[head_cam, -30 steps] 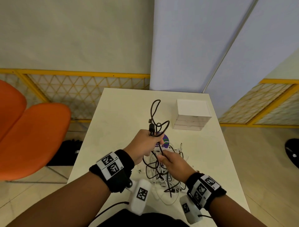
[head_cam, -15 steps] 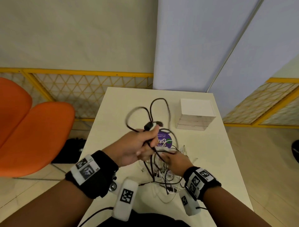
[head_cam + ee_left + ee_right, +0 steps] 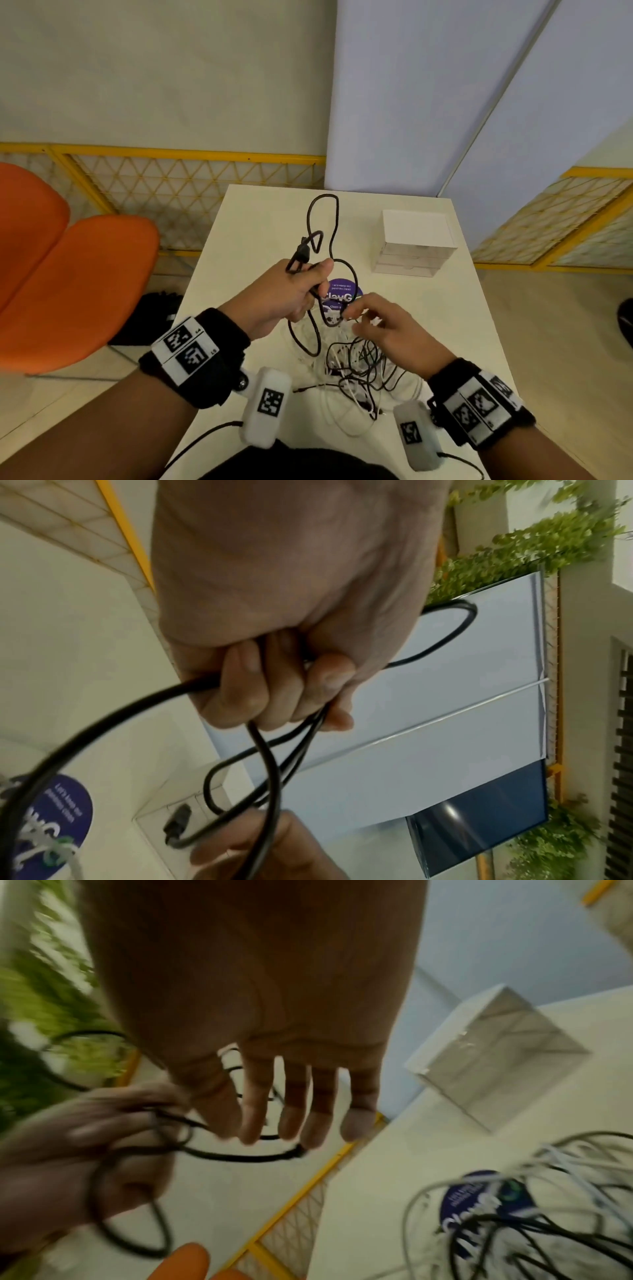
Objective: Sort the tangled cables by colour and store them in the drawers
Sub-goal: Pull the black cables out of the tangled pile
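Observation:
My left hand (image 3: 301, 291) grips a thick black cable (image 3: 323, 219) in a fist, held above the table. The cable's loops stand up past the knuckles and a plug (image 3: 303, 251) sticks out on top. In the left wrist view, curled fingers (image 3: 274, 691) clamp several strands of the black cable (image 3: 267, 764). My right hand (image 3: 373, 322) hovers just right of it with its fingers loosely spread, holding nothing; the right wrist view shows straight fingers (image 3: 298, 1118). Below both hands lies the tangle of white and black cables (image 3: 356, 373). The white drawer box (image 3: 414, 243) stands at the far right.
A round purple sticker (image 3: 342, 291) lies on the white table (image 3: 260, 233) under the hands. An orange chair (image 3: 68, 274) stands to the left and a black bag (image 3: 150, 318) sits on the floor. A yellow lattice fence (image 3: 191, 178) runs behind the table.
My right hand has let go of the black cable and opened, drawing away to the right. My left hand keeps its grip on the cable, whose loops have swung and now stand upright.

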A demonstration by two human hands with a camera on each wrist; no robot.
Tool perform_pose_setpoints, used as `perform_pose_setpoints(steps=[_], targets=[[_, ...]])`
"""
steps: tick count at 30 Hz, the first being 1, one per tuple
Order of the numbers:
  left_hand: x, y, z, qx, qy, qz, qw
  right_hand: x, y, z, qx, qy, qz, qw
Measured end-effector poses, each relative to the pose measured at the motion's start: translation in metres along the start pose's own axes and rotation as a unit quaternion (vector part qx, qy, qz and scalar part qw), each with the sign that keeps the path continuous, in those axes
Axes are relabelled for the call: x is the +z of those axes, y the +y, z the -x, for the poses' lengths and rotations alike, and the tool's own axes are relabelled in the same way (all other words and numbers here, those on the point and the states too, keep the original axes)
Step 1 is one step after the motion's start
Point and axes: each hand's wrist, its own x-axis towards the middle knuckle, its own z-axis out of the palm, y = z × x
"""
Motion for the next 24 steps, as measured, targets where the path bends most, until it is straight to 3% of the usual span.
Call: perform_pose_setpoints(steps=[2, 6, 9, 11, 14, 16, 19, 21, 24], targets=[[0.006, 0.0, -0.003, -0.006, -0.007, 0.02, 1.0, 0.003, -0.017, 0.008, -0.044, -0.06, 0.052, 0.996], [0.017, 0.001, -0.002, -0.01, -0.036, -0.008, 0.999, 0.006, -0.022, 0.013, -0.099, -0.043, 0.084, 0.991], [0.016, 0.001, 0.002, -0.033, -0.046, -0.061, 0.997, -0.004, -0.008, 0.018, -0.036, -0.06, 0.041, 0.997], [0.01, 0.0, 0.002, -0.052, -0.041, -0.081, 0.995, -0.016, 0.005, 0.025, 0.023, -0.07, -0.062, 0.995], [0.001, 0.002, 0.005, -0.064, -0.021, -0.129, 0.989, -0.032, 0.018, 0.036, 0.123, -0.085, -0.242, 0.959], [-0.003, 0.003, 0.005, -0.067, -0.004, -0.167, 0.984, -0.038, 0.022, 0.04, 0.161, -0.052, -0.284, 0.944], [-0.005, 0.003, 0.004, -0.066, 0.039, -0.195, 0.978, -0.042, 0.033, 0.043, 0.2, 0.013, -0.198, 0.959], [-0.002, 0.003, 0.003, -0.057, 0.074, -0.188, 0.978, -0.044, 0.044, 0.044, 0.243, 0.008, -0.088, 0.966], [0.006, 0.009, 0.005, -0.015, 0.097, -0.12, 0.988, -0.044, 0.056, 0.041, 0.332, -0.017, 0.11, 0.937]])
